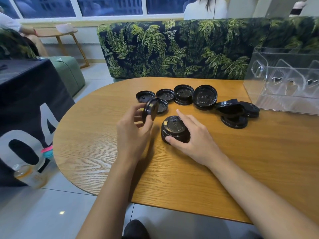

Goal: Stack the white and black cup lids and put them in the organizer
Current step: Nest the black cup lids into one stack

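**Hands on black cup lids: table stock**

Left hand (133, 133): fingers curled round the rim of one black lid (150, 111), held on edge above the table (189, 178).
Right hand (193, 140): thumb and fingers clasp the stack (174, 130) standing mid-table, forefinger straight.
Handling, judged: thin moulded plastic, light, springy and glossy, so likely to slip. Best held by the rim; the stack by its sides, kept upright.
Loose lids (165, 94): a row behind the stack, some nested.
Heap (236, 112): tumbled, to the right.
White lids: none in view.
Organizer (283, 80): clear, at the table's far right, well apart from the stack.
Room: bare wood in front. The heap lies between stack and organizer; the table's curved edge runs left.
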{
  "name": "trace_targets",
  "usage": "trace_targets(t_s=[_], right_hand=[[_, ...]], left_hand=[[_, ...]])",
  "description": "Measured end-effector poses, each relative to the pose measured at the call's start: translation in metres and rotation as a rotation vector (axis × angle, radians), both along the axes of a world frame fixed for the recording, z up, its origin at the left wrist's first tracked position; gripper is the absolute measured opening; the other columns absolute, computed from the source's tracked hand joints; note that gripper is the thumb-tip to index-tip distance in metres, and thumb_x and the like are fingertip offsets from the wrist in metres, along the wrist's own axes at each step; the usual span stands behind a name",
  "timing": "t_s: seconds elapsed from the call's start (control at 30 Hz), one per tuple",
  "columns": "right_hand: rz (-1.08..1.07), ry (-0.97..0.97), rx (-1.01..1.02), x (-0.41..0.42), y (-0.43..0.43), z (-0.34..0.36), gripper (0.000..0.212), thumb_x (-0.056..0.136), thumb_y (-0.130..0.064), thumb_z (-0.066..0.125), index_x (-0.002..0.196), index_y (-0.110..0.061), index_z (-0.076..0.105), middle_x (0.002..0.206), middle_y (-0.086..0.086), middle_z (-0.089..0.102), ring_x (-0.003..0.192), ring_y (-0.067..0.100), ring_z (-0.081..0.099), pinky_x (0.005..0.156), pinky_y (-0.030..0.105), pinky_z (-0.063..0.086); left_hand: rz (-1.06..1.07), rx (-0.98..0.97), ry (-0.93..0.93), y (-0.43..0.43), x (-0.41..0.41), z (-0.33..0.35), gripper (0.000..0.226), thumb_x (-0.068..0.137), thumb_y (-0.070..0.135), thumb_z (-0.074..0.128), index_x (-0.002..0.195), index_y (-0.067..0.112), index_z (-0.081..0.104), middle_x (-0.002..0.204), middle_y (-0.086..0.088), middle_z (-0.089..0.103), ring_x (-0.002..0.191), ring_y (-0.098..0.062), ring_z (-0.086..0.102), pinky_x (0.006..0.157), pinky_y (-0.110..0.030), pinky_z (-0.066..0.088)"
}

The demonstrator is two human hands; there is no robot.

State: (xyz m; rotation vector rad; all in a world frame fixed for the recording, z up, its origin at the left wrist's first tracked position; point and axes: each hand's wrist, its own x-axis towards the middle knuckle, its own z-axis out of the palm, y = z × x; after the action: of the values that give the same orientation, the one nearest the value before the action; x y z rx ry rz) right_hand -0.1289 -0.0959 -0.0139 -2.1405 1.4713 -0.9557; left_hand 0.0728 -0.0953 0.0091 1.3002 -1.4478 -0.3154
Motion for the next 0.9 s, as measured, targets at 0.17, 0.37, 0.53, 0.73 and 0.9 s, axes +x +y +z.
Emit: trace_targets(t_s=[0.17, 0.37, 0.53, 0.73, 0.9], right_hand=[[0.008, -0.024, 0.007, 0.0, 0.002, 0.002, 0.096, 0.088, -0.056, 0.074, 0.164, -0.036, 0.019, 0.144, -0.015, 0.048, 0.133, 0.004, 0.045, 0.106, 0.018, 0.035], [0.013, -0.048, -0.003, 0.0, 0.001, 0.003, 0.101, 0.086, -0.052, 0.077, 0.164, -0.041, 0.013, 0.151, -0.014, 0.047, 0.134, 0.0, 0.044, 0.104, 0.011, 0.03], [0.024, -0.052, -0.023, 0.0, 0.001, 0.002, 0.099, 0.087, -0.049, 0.079, 0.163, -0.043, 0.015, 0.148, -0.019, 0.045, 0.13, -0.009, 0.041, 0.1, -0.001, 0.025], [0.03, -0.055, -0.039, 0.001, 0.001, 0.001, 0.096, 0.087, -0.049, 0.079, 0.163, -0.038, 0.021, 0.152, -0.018, 0.044, 0.134, -0.009, 0.038, 0.103, 0.0, 0.024], [0.025, -0.049, -0.041, 0.001, 0.0, 0.0, 0.096, 0.086, -0.054, 0.078, 0.163, -0.032, 0.024, 0.151, -0.015, 0.046, 0.138, -0.001, 0.042, 0.107, 0.009, 0.03]], left_hand=[[0.022, 0.026, 0.176, -0.002, 0.002, 0.0, 0.034, 0.1, 0.019, 0.065, 0.133, 0.02, 0.072, 0.108, 0.008, 0.079, 0.088, -0.007, 0.077, 0.081, -0.027, 0.063], [-0.037, 0.078, 0.367, -0.005, 0.003, -0.001, 0.035, 0.101, 0.012, 0.064, 0.135, 0.019, 0.071, 0.091, 0.014, 0.081, 0.072, -0.009, 0.074, 0.074, -0.03, 0.064], [-0.171, 0.149, 0.346, -0.006, -0.001, -0.003, 0.03, 0.103, 0.011, 0.064, 0.131, 0.016, 0.074, 0.09, 0.009, 0.081, 0.068, -0.005, 0.07, 0.064, -0.022, 0.058], [-0.23, 0.199, 0.107, -0.007, -0.008, -0.011, 0.027, 0.104, 0.026, 0.064, 0.128, 0.027, 0.076, 0.095, 0.011, 0.078, 0.075, 0.003, 0.065, 0.073, -0.022, 0.052], [-0.235, 0.182, 0.001, -0.008, -0.01, -0.012, 0.03, 0.106, 0.026, 0.061, 0.133, 0.029, 0.073, 0.104, 0.01, 0.077, 0.085, -0.002, 0.066, 0.079, -0.023, 0.052]])
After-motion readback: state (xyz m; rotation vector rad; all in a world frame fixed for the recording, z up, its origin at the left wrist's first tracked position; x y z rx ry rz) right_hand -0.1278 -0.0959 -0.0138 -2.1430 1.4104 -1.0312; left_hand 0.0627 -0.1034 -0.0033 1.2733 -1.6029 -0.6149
